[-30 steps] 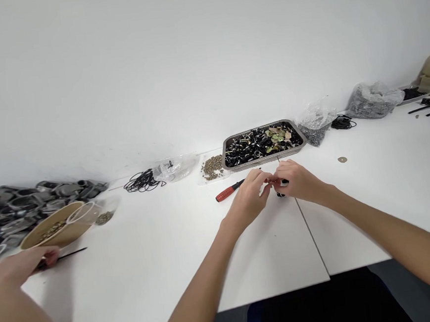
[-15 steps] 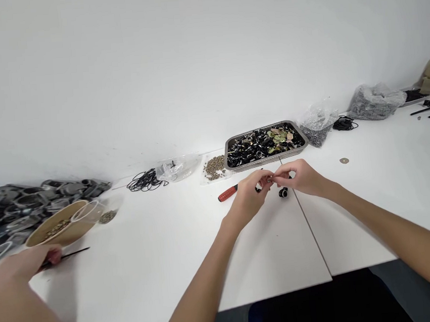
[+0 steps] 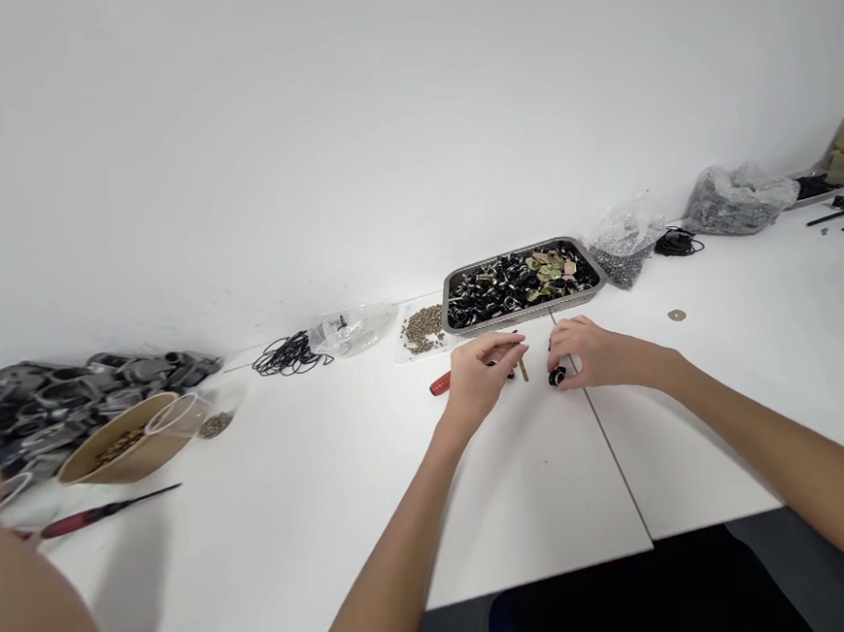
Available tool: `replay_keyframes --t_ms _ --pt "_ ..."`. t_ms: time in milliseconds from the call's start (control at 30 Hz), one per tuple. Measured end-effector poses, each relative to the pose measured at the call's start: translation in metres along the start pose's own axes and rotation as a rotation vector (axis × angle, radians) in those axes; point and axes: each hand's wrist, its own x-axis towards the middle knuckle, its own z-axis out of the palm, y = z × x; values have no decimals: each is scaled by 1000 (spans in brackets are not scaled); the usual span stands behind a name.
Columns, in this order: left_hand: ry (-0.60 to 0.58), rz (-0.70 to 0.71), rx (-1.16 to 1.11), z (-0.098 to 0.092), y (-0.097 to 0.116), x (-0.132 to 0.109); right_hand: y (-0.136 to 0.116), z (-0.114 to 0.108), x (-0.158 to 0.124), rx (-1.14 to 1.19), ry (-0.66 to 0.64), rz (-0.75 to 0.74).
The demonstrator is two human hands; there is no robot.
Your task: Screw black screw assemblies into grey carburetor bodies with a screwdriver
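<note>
My left hand [image 3: 486, 377] pinches a small flat brass-coloured piece [image 3: 524, 370] that points down from the fingertips. Just to its right, my right hand [image 3: 594, 351] has thumb and fingers closed around a small black round part [image 3: 556, 376] on the table, near the seam. Partly hidden behind my left hand lies a screwdriver with a red handle [image 3: 440, 384]. A bit of another dark part shows by the left fingers, too covered to make out.
A metal tray [image 3: 524, 318] of black parts and brass-coloured plates stands behind my hands. Left of it are small metal pieces [image 3: 423, 329] and black cords [image 3: 290, 354]. At far left, a co-worker's arm [image 3: 27, 600] is beside a red screwdriver [image 3: 80, 521] and a tan bowl [image 3: 133, 462].
My hands, together before, have parted. The right hand has come down onto the black round part; the left keeps the brass-coloured piece. The co-worker's hand has moved left.
</note>
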Motion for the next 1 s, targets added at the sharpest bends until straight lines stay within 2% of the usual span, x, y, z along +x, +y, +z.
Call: replay_keyframes --t_ms 200,300,367,533,667,833,1000 --pt "83 -60 -56 0 3 2 -4 3 2 -13 110 -68" --pt "141 -73 -127 0 8 2 -9 7 5 32 225 -173" --pt "139 -97 -182 1 11 1 -13 11 7 32 295 -240" --pt "62 -157 -260 5 12 -1 -18 19 9 -28 427 -281" --pt "23 -183 -273 6 9 -1 -19 22 8 -12 457 -257" --pt "-117 -233 -260 3 12 0 -18 25 10 215 549 -134" --pt "-272 -251 -208 0 15 -3 -17 26 10 374 532 -1"
